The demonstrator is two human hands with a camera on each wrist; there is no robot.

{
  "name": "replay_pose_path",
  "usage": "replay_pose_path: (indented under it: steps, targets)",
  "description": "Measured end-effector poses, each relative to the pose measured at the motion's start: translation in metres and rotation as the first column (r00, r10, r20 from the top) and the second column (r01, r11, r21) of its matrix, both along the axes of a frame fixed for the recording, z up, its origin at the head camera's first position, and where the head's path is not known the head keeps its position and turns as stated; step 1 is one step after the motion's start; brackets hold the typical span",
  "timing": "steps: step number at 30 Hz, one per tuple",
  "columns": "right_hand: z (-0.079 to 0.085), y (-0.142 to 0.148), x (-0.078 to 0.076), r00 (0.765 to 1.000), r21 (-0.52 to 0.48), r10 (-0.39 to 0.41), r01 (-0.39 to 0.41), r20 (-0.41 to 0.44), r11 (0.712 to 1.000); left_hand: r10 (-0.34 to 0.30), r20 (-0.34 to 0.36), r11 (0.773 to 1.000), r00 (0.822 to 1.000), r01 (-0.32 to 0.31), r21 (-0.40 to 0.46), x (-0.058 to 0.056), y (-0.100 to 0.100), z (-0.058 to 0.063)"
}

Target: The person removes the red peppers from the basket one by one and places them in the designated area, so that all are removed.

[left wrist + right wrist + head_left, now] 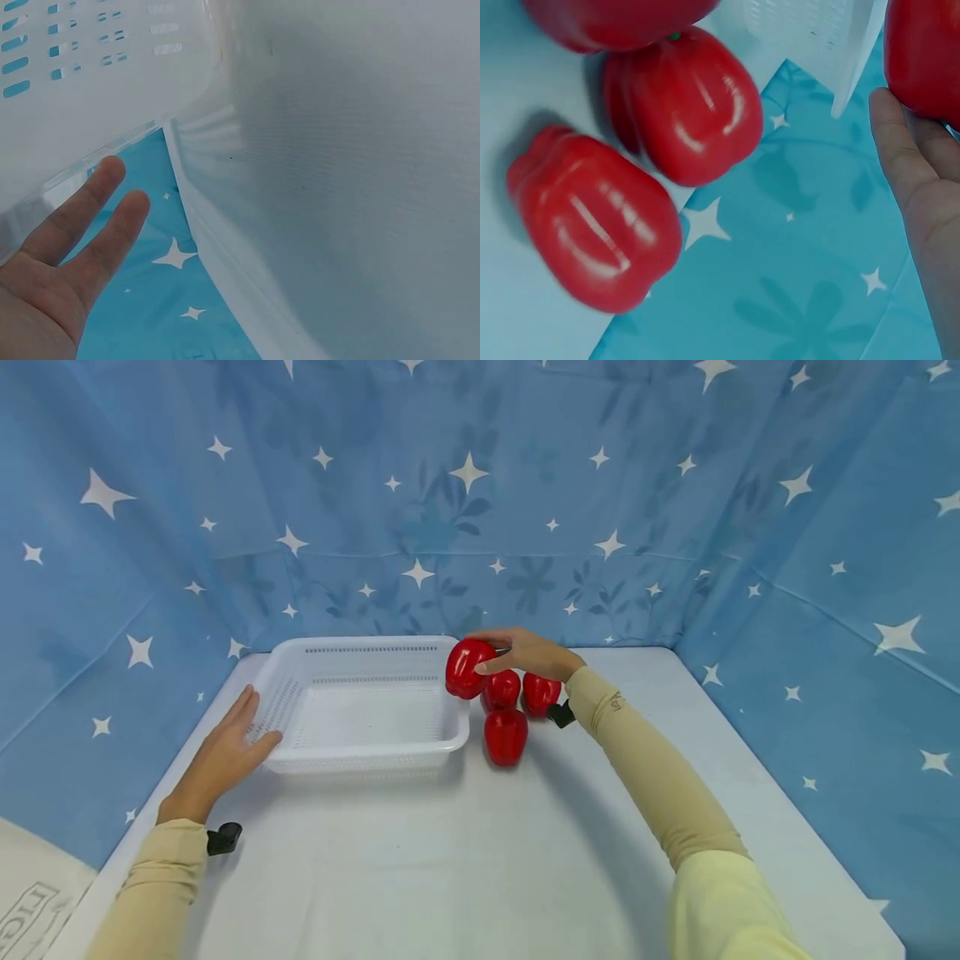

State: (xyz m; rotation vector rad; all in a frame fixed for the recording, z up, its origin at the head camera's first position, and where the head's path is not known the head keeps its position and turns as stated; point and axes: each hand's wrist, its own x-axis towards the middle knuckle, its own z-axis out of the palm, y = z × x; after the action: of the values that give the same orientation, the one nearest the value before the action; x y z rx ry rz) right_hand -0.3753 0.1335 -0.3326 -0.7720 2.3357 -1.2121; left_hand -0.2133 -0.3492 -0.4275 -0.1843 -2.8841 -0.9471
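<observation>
My right hand (528, 653) grips a red bell pepper (467, 668) at the right rim of a white plastic basket (360, 750). In the right wrist view, part of that held pepper (926, 60) shows above the fingers. Three more red bell peppers stand just right of the basket: one in front (506, 737), one behind it (501, 691) and one farther right (541, 695). My left hand (228, 752) is at the basket's left side with its fingers straight. In the left wrist view, the fingertips (112, 169) are right by the basket's rim.
The basket stands on a white-covered table (450, 860), toward its back left. A blue curtain (480, 510) with white stars surrounds the table's back and sides. A black wrist device (223, 838) sits at the left cuff.
</observation>
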Motion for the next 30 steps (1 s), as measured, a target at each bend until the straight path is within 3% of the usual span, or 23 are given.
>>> replay_pose_path:
  steps: [12,20,30]
  targets:
    - [-0.008,0.037,0.011,0.998,-0.004,-0.062,0.062,0.016,0.998,-0.004,-0.008,1.0,1.0,0.004,-0.009,0.002,-0.004,0.004]
    - [-0.016,0.061,0.018,0.997,-0.04,-0.068,0.069,0.028,0.997,-0.009,-0.002,1.0,1.0,0.009,0.01,0.002,-0.004,-0.001]
    - [-0.018,0.093,0.026,0.994,0.005,-0.112,0.112,0.018,0.994,-0.011,-0.012,1.0,1.0,0.011,0.007,0.001,-0.001,0.0]
